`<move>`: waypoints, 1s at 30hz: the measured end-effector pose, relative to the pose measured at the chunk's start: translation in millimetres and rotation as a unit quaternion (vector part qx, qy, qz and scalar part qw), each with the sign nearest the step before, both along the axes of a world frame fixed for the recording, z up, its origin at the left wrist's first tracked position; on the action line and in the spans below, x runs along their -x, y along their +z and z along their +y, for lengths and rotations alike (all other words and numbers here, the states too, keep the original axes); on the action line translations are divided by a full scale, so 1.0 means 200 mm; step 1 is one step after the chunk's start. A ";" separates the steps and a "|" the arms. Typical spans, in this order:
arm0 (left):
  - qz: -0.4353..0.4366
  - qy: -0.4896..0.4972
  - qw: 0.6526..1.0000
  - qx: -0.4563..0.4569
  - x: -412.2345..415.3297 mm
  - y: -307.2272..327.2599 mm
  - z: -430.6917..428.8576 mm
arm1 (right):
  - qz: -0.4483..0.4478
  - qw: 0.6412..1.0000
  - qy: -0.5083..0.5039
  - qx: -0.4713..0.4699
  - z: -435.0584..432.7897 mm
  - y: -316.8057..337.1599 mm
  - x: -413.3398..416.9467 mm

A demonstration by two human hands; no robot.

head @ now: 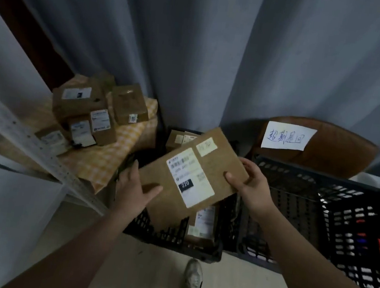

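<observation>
Gripping a flat, matte cardboard parcel (190,174) with white labels: left hand (135,185) clasps its near-left edge, right hand (251,181) its right corner, above a black lattice plastic crate (173,239).

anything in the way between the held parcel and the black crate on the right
Nothing visible. The left hand and right hand grip the parcel above the left crate; the right crate sits open-topped beside it.
</observation>
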State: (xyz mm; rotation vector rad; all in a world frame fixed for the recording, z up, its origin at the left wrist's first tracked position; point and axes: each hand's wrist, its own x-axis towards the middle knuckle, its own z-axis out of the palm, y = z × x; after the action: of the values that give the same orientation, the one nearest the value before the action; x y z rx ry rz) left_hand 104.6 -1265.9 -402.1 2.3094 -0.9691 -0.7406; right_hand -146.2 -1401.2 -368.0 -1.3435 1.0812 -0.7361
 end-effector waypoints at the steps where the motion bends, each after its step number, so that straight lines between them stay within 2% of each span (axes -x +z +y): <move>1: -0.017 -0.019 1.000 -0.016 -0.01 -0.04 -0.04 | 0.012 1.000 0.021 -0.005 -0.07 -0.02 -0.01; 2: 0.010 -0.048 0.998 -0.031 -0.03 -0.07 -0.08 | 0.022 0.999 0.047 -0.015 -0.14 -0.05 -0.03; 4: 0.127 -0.094 0.986 -0.056 -0.07 -0.16 -0.15 | 0.037 0.993 0.100 -0.044 -0.26 -0.12 -0.06; 7: 0.259 -0.083 0.960 -0.069 -0.08 -0.27 -0.23 | 0.048 0.985 0.129 -0.102 -0.40 -0.27 -0.14; 9: 0.289 -0.042 0.955 -0.056 -0.07 -0.36 -0.27 | 0.052 0.987 0.092 -0.123 -0.45 -0.38 -0.22; 11: 0.293 -0.014 0.954 -0.060 -0.06 -0.48 -0.29 | 0.060 0.989 0.010 -0.138 -0.45 -0.51 -0.31; 13: 0.281 0.010 0.957 -0.068 -0.06 -0.58 -0.31 | 0.074 0.977 -0.050 -0.192 -0.41 -0.66 -0.38; 16: 0.272 0.046 0.958 -0.075 -0.09 -0.75 -0.33 | 0.064 0.946 -0.018 -0.317 -0.29 -0.94 -0.47; 18: 0.251 0.042 0.962 -0.096 -0.13 -0.86 -0.34 | 0.065 0.936 -0.004 -0.346 -0.21 -1.10 -0.51; 22: 0.088 0.005 0.987 -0.134 -0.19 -1.05 -0.40 | 0.093 0.952 -0.033 -0.288 -0.19 -1.29 -0.62; 25: 0.018 -0.035 0.991 -0.127 -0.23 -1.15 -0.47 | 0.116 0.961 -0.038 -0.249 -0.21 -1.40 -0.69; 28: -0.056 -0.120 0.980 -0.151 -0.24 -1.25 -0.48 | 0.138 0.966 -0.036 -0.216 -0.24 -1.49 -0.75; 30: -0.125 -0.209 0.953 -0.179 -0.24 -1.31 -0.45 | 0.165 0.968 -0.031 -0.189 -0.25 -1.53 -0.78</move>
State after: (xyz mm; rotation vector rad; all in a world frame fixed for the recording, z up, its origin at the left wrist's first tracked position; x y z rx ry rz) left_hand 152.5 -1355.7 -663.5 2.5834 -1.5864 -0.8617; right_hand 10.3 -1451.1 -673.0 -1.1263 1.4528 -0.3289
